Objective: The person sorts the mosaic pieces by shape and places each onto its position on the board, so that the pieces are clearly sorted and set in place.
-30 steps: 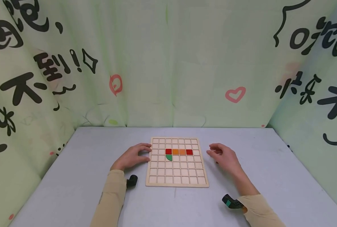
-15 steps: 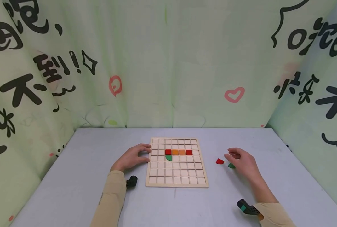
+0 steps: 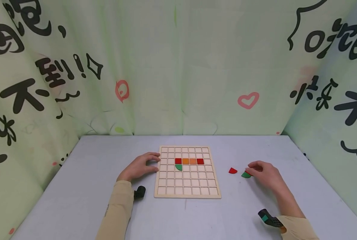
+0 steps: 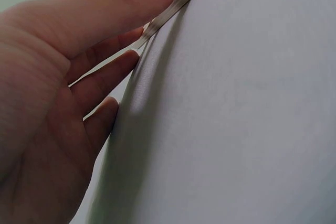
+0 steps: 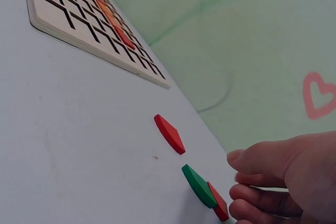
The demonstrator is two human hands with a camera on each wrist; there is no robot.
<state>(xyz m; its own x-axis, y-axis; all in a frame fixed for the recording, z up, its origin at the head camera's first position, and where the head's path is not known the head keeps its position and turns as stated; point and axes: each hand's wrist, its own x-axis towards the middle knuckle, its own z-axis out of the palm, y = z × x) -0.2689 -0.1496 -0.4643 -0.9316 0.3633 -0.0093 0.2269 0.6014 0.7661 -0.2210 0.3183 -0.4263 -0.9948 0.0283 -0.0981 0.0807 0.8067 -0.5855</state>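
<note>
My left hand [image 3: 140, 166] rests at the left edge of the wooden grid board [image 3: 187, 195], its fingertips right at the frame with fingers nearly straight. In the board's cells lie two red squares, two orange squares in a row between them, and a green quarter-circle piece [image 3: 179, 167] below the left red one. To the right of the board, my right hand [image 3: 265, 175] hovers low, thumb and fingers apart. Right by its fingertips lie a green quarter-circle piece [image 5: 199, 186] and a red piece [image 5: 219, 203] touching it. Another red quarter-circle piece [image 5: 169, 134] lies a little nearer the board.
A white table [image 3: 85, 196] bears everything. Pale green curtains [image 3: 181, 66] with black writing and a red heart [image 3: 248, 100] hang behind it and along its sides. A black device [image 3: 270, 218] is worn at the right wrist.
My right hand has moved from beside the board out to the right, bringing the loose red and green pieces into view. My left hand has stayed at the board's edge.
</note>
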